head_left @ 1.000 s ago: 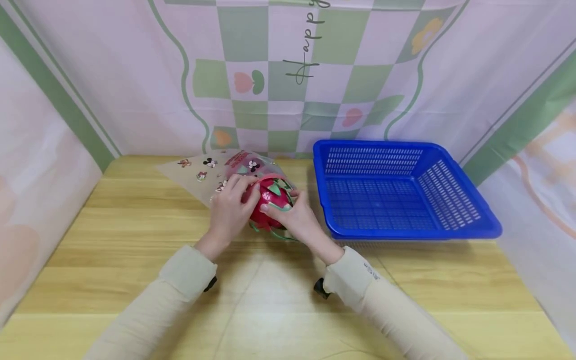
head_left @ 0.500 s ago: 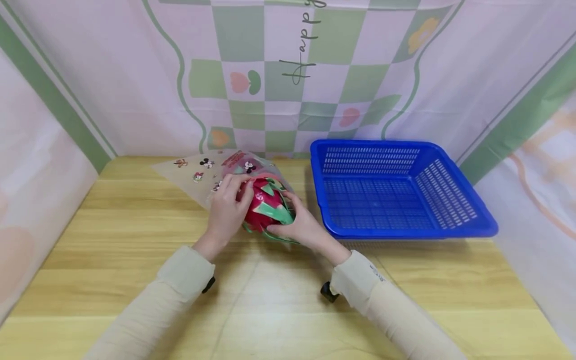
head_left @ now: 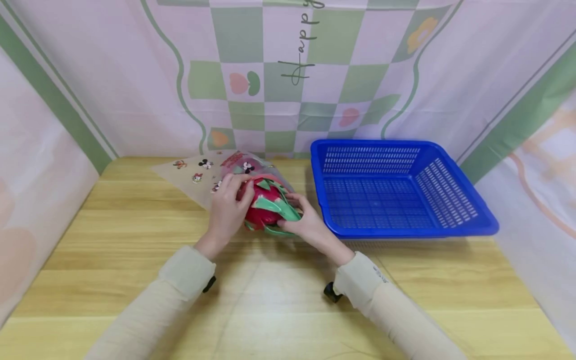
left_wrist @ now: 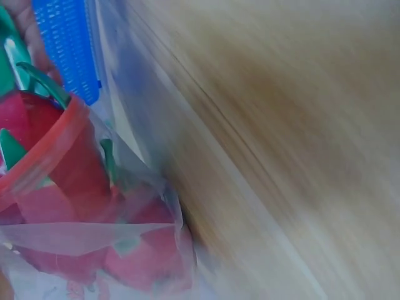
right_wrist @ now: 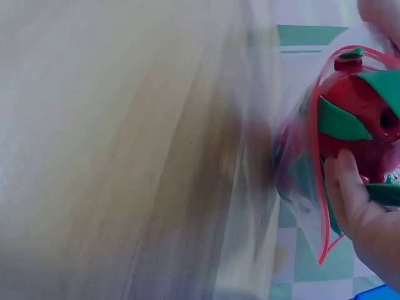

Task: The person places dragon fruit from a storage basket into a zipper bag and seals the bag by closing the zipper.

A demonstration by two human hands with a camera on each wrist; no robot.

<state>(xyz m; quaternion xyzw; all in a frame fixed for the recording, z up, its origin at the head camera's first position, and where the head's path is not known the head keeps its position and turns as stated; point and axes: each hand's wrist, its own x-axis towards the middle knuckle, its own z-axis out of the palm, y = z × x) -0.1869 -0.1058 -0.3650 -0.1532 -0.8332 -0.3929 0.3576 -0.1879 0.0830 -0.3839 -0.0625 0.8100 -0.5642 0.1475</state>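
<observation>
A see-through plastic bag (head_left: 184, 180) printed with cartoon figures lies on the table, its red-edged mouth towards the person. My left hand (head_left: 226, 202) grips the bag at this mouth. A shiny red model dragon fruit (head_left: 262, 214) with green leaf flaps bulges from the opening. My right hand (head_left: 311, 224) holds it on the right, thumb in front and fingers behind. Seen from the right wrist, the fingers (right_wrist: 349, 181) lie against the fruit just inside the red rim (right_wrist: 317, 144). More red and green shapes (left_wrist: 147, 253) show through the plastic in the left wrist view.
A blue slatted plastic basket (head_left: 483, 220) stands at the back right, close to the right hand. The wooden table (head_left: 112, 225) ends at a checked, printed cloth (head_left: 288, 115) behind. Cloth panels also hang at both sides.
My right hand has shifted right and slightly down, from across the fruit's front to its right side. The dragon fruit has turned, showing more green leaf. My left hand keeps its grip on the bag.
</observation>
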